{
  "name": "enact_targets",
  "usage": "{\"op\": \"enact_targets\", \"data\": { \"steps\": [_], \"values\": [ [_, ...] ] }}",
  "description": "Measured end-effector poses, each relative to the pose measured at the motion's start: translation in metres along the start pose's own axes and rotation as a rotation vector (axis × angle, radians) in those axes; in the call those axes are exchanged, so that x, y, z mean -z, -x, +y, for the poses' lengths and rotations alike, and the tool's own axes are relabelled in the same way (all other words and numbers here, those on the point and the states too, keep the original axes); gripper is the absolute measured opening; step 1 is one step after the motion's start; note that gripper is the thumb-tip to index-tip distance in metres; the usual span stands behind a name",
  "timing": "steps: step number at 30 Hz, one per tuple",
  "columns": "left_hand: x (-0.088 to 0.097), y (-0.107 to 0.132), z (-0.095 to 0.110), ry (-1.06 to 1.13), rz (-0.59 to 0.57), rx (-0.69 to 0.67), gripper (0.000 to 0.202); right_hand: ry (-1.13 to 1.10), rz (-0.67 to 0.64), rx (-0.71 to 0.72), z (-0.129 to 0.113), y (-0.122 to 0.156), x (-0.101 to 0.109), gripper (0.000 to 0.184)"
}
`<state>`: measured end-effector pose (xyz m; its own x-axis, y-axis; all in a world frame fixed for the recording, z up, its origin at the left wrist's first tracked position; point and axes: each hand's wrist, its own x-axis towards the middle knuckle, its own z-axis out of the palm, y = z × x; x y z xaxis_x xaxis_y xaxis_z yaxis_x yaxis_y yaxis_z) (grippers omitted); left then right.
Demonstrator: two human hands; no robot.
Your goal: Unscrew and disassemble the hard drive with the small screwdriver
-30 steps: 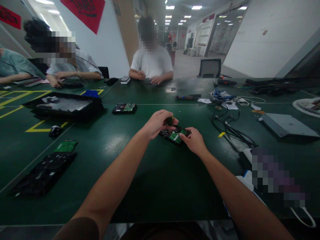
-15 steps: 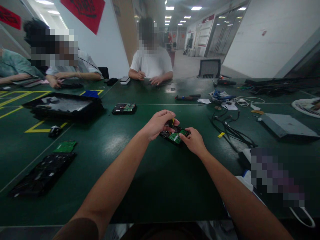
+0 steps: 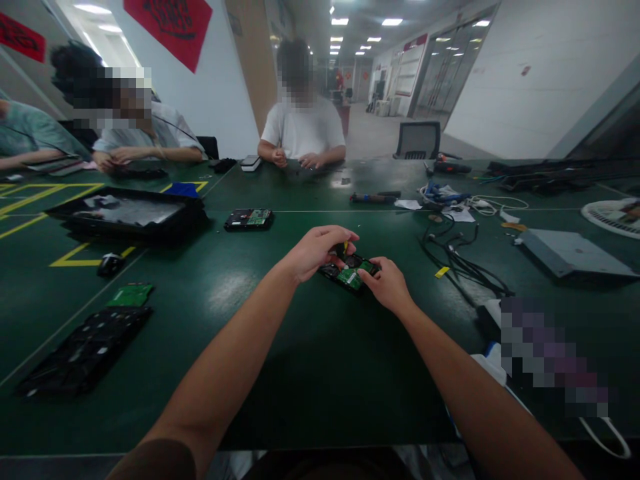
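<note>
Green worktop point(image 3: 285, 373); left fingers point(image 3: 351, 237) pinch tool point(image 3: 342, 249), device point(image 3: 350, 278) just beneath, right fingers point(image 3: 369, 278) pinching its edge. Likely screw work; next move needs steadiness.

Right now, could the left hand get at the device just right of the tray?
Probably yes: nothing visible stands between the left hand and the device, though the hand holds a dark, yellow-marked object.

Dark-green smooth-topped table point(image 3: 300, 393) across lower frame, yellow marking lines point(image 3: 75, 262) at left. Black mesh-backed chair point(image 3: 419, 139) behind table, right of upper centre. Pale grey floor point(image 3: 373, 130) beyond. White wall point(image 3: 545, 73) upper right, glass doors point(image 3: 443, 70) beside it. Rectangular white ceiling lights point(image 3: 391, 22) lit, top centre. Red paper with black lettering point(image 3: 187, 47) on pale wall section point(image 3: 215, 100), upper left.
</note>
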<state>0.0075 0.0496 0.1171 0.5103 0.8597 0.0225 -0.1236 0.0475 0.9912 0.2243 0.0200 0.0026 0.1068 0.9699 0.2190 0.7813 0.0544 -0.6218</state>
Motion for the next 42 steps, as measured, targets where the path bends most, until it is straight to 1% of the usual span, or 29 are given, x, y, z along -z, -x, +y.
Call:
{"op": "enact_targets", "data": {
  "steps": [3, 6, 8, 12, 15, 18, 20, 23, 25, 30, 34, 37, 40, 42],
  "values": [
    [-0.0031, 0.0004, -0.0005, 0.085, 0.011, 0.029, 0.019, 0.002, -0.004, 0.007, -0.0003, -0.0001, 0.0, 0.048],
    [-0.0038, -0.0007, -0.0016, 0.136, 0.044, 0.009, 0.015, -0.008, -0.004, 0.0, -0.0004, 0.0002, 0.0, 0.046],
    [-0.003, -0.0014, -0.0016, 0.105, 0.061, -0.019, 0.013, -0.004, -0.005, -0.004, -0.0004, 0.0004, 0.0, 0.046],
    [-0.0017, -0.001, 0.0006, -0.06, 0.098, -0.074, 0.017, 0.008, 0.001, -0.002, 0.0001, 0.0002, -0.0006, 0.047],
    [-0.0019, 0.0002, 0.0021, -0.113, 0.073, -0.076, 0.019, 0.005, 0.008, -0.004, 0.0002, -0.0002, -0.0012, 0.048],
    [-0.0027, 0.0001, 0.0008, -0.049, 0.04, -0.028, 0.018, 0.005, 0.002, 0.001, -0.0005, -0.0002, -0.0008, 0.048],
    [-0.0033, -0.0009, -0.0011, 0.018, 0.051, 0.001, 0.018, 0.006, 0.0, 0.0, -0.0012, 0.0001, -0.0001, 0.048],
    [-0.0039, -0.002, -0.0024, 0.087, 0.078, 0.006, 0.017, 0.004, 0.002, -0.006, -0.0015, 0.0004, 0.0003, 0.047],
    [-0.0038, -0.0019, -0.0014, 0.067, 0.092, -0.011, 0.017, 0.003, 0.008, 0.001, -0.0009, 0.0005, 0.0001, 0.047],
    [-0.0017, -0.0004, 0.0013, -0.098, 0.11, -0.07, 0.021, 0.01, 0.007, 0.003, 0.0011, 0.0003, -0.0008, 0.046],
    [-0.0007, -0.0008, -0.001, -0.05, 0.067, -0.027, 0.022, 0.011, 0.003, 0.006, 0.0006, 0.0003, -0.0001, 0.047],
    [-0.0013, -0.0019, -0.0035, 0.049, 0.077, 0.0, 0.022, 0.011, -0.005, -0.003, -0.0011, 0.0006, 0.0013, 0.047],
    [-0.0018, -0.0026, -0.0039, 0.089, 0.1, -0.017, 0.019, 0.007, -0.007, -0.011, -0.0025, 0.001, 0.0019, 0.046],
    [-0.0012, -0.0029, -0.0028, 0.026, 0.126, -0.055, 0.016, 0.001, -0.001, -0.013, -0.0024, 0.0009, 0.0011, 0.046]
  ]
}}
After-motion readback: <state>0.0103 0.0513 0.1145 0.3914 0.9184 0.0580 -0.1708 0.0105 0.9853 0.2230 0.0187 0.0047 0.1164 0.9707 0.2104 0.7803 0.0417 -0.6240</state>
